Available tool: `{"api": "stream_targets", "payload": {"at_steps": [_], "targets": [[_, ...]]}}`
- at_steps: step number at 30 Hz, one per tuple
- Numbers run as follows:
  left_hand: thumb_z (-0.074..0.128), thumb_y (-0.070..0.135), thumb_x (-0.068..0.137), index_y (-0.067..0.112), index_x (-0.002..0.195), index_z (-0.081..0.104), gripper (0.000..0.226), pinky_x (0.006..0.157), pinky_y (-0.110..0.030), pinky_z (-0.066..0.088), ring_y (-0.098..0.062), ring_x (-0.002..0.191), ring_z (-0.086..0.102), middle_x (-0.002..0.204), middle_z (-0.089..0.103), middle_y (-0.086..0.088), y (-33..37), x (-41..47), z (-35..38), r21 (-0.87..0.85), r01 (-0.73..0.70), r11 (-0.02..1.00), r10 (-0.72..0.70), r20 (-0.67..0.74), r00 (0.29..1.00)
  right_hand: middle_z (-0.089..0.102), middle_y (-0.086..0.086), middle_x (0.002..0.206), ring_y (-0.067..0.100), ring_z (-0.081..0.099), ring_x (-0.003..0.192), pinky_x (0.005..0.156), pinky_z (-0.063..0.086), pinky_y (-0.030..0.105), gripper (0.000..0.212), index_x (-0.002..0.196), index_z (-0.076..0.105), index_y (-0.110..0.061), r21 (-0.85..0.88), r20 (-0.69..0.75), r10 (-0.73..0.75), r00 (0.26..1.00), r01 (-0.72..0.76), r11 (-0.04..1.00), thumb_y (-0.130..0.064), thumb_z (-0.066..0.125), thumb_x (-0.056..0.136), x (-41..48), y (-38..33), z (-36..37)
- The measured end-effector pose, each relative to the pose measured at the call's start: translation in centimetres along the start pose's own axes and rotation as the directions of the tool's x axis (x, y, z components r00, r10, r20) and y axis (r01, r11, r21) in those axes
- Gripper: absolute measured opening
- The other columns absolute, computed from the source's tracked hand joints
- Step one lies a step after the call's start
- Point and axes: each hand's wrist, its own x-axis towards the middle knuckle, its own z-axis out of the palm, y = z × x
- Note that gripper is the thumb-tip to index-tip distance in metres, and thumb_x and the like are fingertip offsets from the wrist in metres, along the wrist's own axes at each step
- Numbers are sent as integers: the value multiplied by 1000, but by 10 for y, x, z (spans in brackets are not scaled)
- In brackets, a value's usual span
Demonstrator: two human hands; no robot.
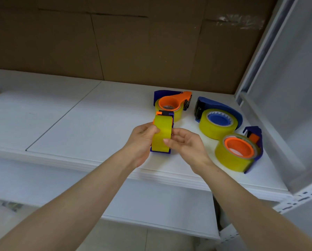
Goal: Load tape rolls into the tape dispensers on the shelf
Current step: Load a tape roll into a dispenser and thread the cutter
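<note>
Loading of a hand-held unit. The left hand (pixel 142 136) and right hand (pixel 186 144) gripped one yellow tape roll (pixel 162 134), turned edge-on within its blue dispenser (pixel 160 152). The fingers (pixel 151 129) curled against its opposite sides, probably to seat it squarely on the hub. Whether the base touched the shelf (pixel 79 124) could not be told. Three loaded units lay flat, hubs upward, presumably finished: the far dispenser (pixel 171 103) just beyond the fingers, the blue-hub dispenser (pixel 218 120) to their right, and the orange-hub dispenser (pixel 239 149) right and nearer. Count: four dispensers, four rolls, no loose roll visible.
</note>
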Motion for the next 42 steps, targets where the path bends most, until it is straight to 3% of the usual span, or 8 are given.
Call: {"api": "stream_targets", "payload": {"at_steps": [6,13,15,18,21,25,35,42], "targets": [[43,2,91,7,94,64,22,73,-29,54,-21,80,62,91,67,-11,0,2,-2,-17,3,1000,-3,-4,1000,69,24,88,17,63,71,67,53,22,13,87,67,-7,-50,-101,-9,995,4,999,-19,64,87,2,-4,5],[43,-1,89,12,87,66,26,73,-26,50,-16,76,62,83,68,-5,-2,0,3,-16,-16,1000,16,5,1000,70,7,93,0,69,74,73,54,13,23,100,64,-12,-47,-3,-8,1000,8,999,2,65,82,-6,3,-1],[43,-2,89,12,90,67,27,71,-23,53,-15,75,64,83,70,-4,-3,-1,3,-12,-22,1000,23,44,999,72,15,92,14,70,78,77,58,26,11,91,67,-6,-101,-112,-32,993,21,995,-15,63,88,-3,1,1],[44,-2,89,12,90,68,28,66,-22,55,-12,72,68,78,73,0,-4,-4,6,-13,-20,1000,21,54,998,67,29,92,40,66,89,84,54,50,47,87,65,6,-151,-192,-4,981,-25,988,-40,56,90,1,-3,4],[44,-4,88,12,87,68,29,60,-20,54,-11,68,68,73,73,1,-5,-4,7,-37,-23,999,25,42,999,74,8,90,18,71,84,75,57,27,17,93,69,-9,-25,-79,44,996,-46,999,-25,62,88,-1,-2,-6],[44,-5,88,13,88,69,31,61,-17,53,-10,69,66,78,72,-1,-6,-3,6,-11,-43,999,43,53,998,74,-9,83,3,71,76,68,53,12,26,105,66,-9,19,8,2,1000,-2,1000,2,65,82,-6,6,-12],[43,-8,87,15,95,68,35,69,-22,57,-14,79,68,91,72,-4,-6,-5,4,-3,-54,999,54,96,994,74,10,81,20,71,73,70,59,29,14,81,69,-15,-87,-138,-43,990,31,996,-21,60,90,-3,2,-3],[43,-4,90,18,94,67,33,71,-22,57,-12,81,70,87,74,1,-9,-9,12,9,-16,1000,15,109,994,72,13,94,29,69,91,79,58,36,42,90,67,-10,-56,-313,234,920,-263,963,-46,46,93,16,-7,-7]]}}
